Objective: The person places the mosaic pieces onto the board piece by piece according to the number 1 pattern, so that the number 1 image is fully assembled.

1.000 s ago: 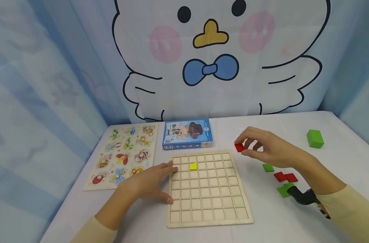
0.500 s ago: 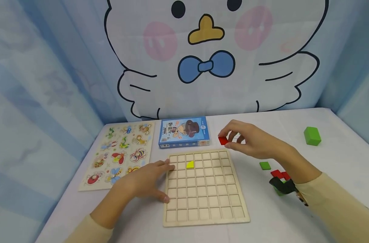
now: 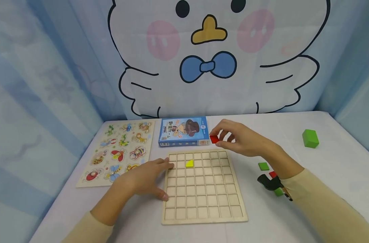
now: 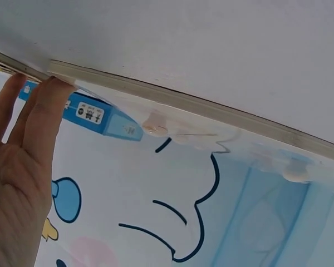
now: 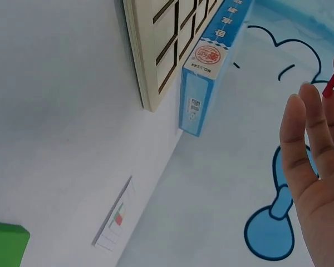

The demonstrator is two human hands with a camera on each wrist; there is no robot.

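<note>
A pale wooden grid board (image 3: 205,189) lies in the middle of the table, a yellow tile (image 3: 189,163) with one cut corner in its second row. My left hand (image 3: 143,177) touches the board's left edge, fingers and thumb spread. Between thumb and fingertips my right hand (image 3: 237,137) pinches a red tile (image 3: 214,139), held near the far right corner of the board; in the right wrist view the red tile (image 5: 330,86) shows edge-on. Beyond the board, a blue game box (image 3: 183,131) lies close to the red tile.
An insect picture board (image 3: 116,153) lies at left. On the right are a green block (image 3: 310,138), a green tile (image 3: 263,166) and more red and green tiles partly hidden under my right wrist. A small printed card (image 5: 116,217) shows in the right wrist view.
My right hand has carried the red tile leftward, from right of the board to beside the blue box. My left hand stays at the board's edge.
</note>
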